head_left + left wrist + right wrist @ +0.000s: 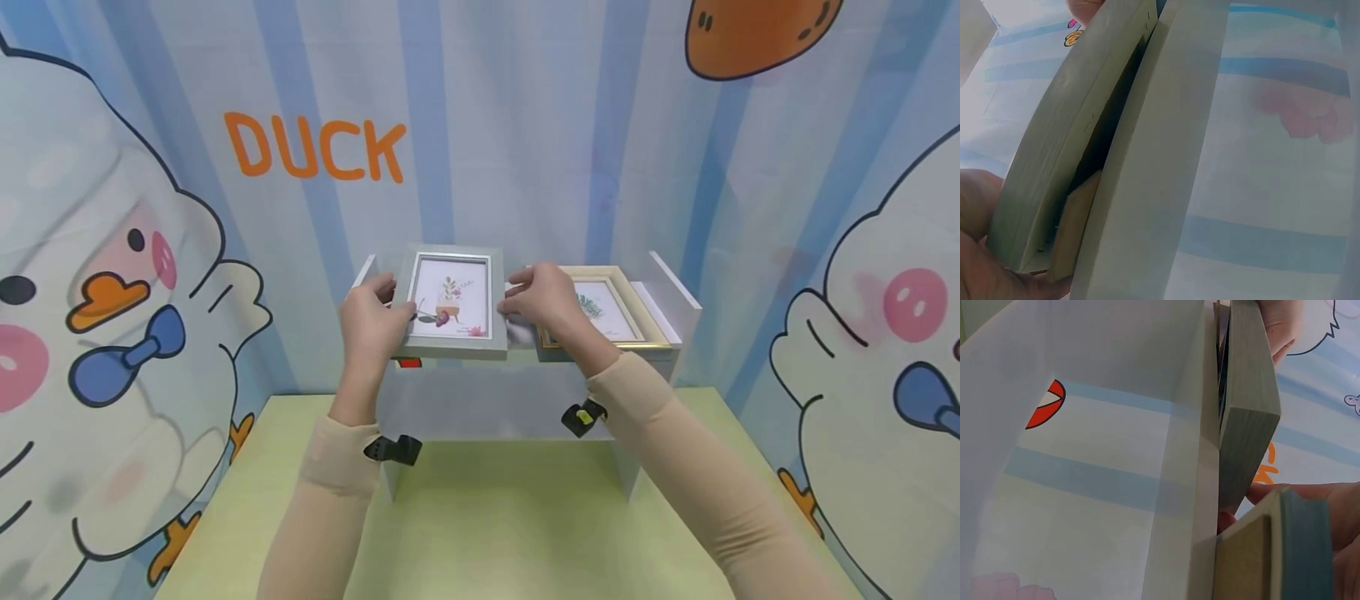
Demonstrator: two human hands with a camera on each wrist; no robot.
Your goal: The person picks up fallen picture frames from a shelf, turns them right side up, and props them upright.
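Observation:
A grey picture frame (453, 346) with a potted-plant print lies face up, tilted, on a white shelf (480, 400). My left hand (372, 321) grips its left edge, thumb on the near side; in the left wrist view, fingers of the left hand (985, 262) reach beneath the frame (1047, 137) by its brown stand piece (1075, 228). My right hand (551, 300) pinches the frame's right edge; the right wrist view has the right hand's fingertips at the frame (1250, 419). A cream-and-gold picture frame (630, 308) with a green plant print lies just right of my right hand.
The shelf has a raised white side panel (675, 292) on the right and another (365, 271) on the left. It stands on a pale yellow-green table (510, 533). Behind hangs a striped curtain (510, 125) with duck prints.

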